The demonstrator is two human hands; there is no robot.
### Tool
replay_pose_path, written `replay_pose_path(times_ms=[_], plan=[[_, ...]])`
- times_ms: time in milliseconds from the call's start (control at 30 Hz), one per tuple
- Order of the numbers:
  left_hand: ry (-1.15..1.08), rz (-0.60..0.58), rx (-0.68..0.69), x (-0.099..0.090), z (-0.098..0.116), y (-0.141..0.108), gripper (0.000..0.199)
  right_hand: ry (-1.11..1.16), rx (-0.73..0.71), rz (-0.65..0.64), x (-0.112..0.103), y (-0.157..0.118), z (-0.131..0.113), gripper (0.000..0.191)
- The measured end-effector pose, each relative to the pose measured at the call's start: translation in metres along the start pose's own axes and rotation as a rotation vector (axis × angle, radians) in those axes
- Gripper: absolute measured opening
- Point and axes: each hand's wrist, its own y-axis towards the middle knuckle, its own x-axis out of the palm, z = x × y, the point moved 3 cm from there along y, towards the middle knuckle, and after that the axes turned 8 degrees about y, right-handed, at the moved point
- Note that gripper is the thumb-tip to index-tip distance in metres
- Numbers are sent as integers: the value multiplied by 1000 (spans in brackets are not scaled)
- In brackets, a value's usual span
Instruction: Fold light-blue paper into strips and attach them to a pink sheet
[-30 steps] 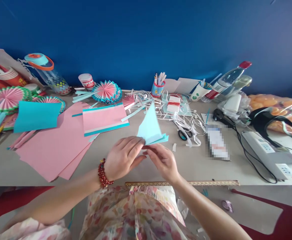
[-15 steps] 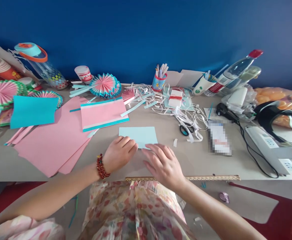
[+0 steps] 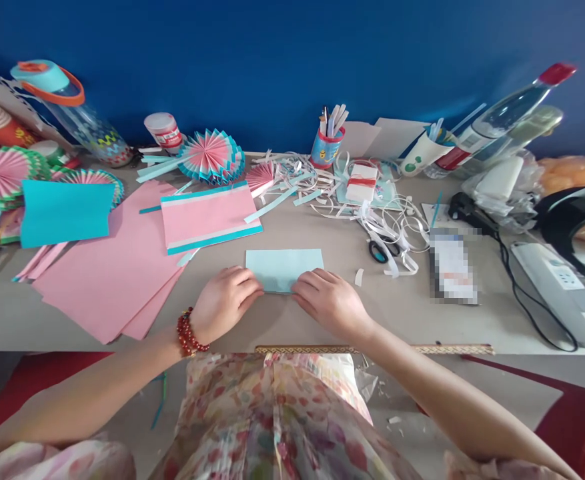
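Note:
A pale blue sheet of paper [image 3: 285, 265] lies on the table in front of me, its near edge running between my two hands. My left hand [image 3: 227, 300], with a red bead bracelet at the wrist, pinches the near left corner with curled fingers. At the near right corner my right hand [image 3: 329, 300] grips the same sheet, thumb below and fingers bent over it. The fingertips partly cover both corners. Behind the sheet to the left lies a pink paper with blue strips [image 3: 212, 220] along its long edges.
Large pink sheets [image 3: 107, 273] and a teal sheet [image 3: 67, 212] lie left. Pleated paper rosettes [image 3: 211, 157] stand behind. Scissors [image 3: 379, 251] rest among white ribbon scraps on the right, near a phone [image 3: 453, 267] and a power strip [image 3: 547, 280]. Bottles [image 3: 502, 123] line the wall.
My right hand has gone from spread fingers above the paper to gripping its near right corner. My left hand has shifted to the near left corner. The view has moved slightly.

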Motion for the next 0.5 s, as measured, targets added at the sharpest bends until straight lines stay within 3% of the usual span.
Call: replay_pose_path(times_ms=[267, 500], plan=[[-197, -166, -174, -6, -20, 15, 19, 85, 112, -179, -4, 33, 6, 19], [-195, -160, -197, -6, -26, 18, 20, 91, 163, -222, -6, 42, 10, 18]])
